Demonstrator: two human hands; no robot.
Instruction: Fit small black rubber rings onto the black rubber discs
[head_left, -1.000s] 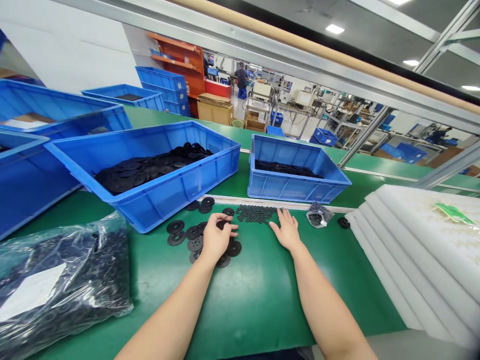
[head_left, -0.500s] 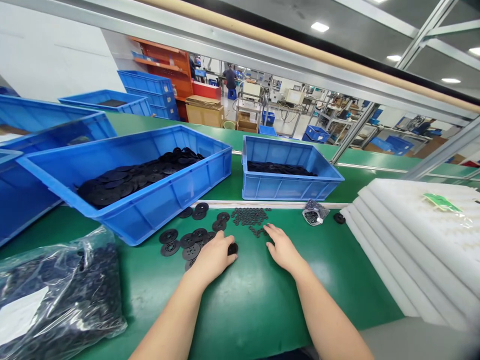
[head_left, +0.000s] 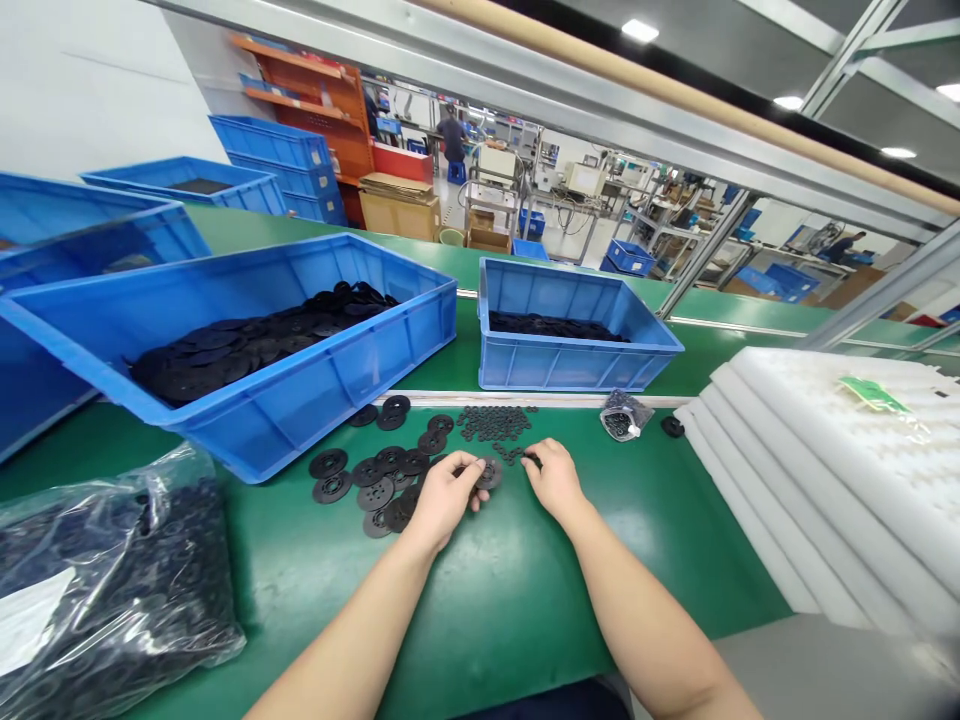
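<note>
My left hand (head_left: 448, 497) pinches a black perforated disc (head_left: 490, 474) by its edge, thumb on top, just above the green table. Loose black discs (head_left: 376, 492) lie to its left, some overlapping. My right hand (head_left: 553, 476) is closed at the fingertips around a small dark piece (head_left: 532, 460), which looks like one of the small black rings (head_left: 493, 422) spread out beyond both hands. A few more of these rings lie between the disc and my right fingertips. My fingers partly hide the small piece.
Two blue bins (head_left: 341, 375) (head_left: 577, 368) holding black discs stand behind the work area. A clear bag of black parts (head_left: 120, 590) lies at left. White foam sheets (head_left: 810, 480) are stacked at right, near a small open bag (head_left: 625, 416) and a black roller-like part (head_left: 673, 427).
My left hand has lifted a disc off the table and moved slightly right with it. My right fingertips have closed together beside the small rings. The camera view has shifted slightly.
</note>
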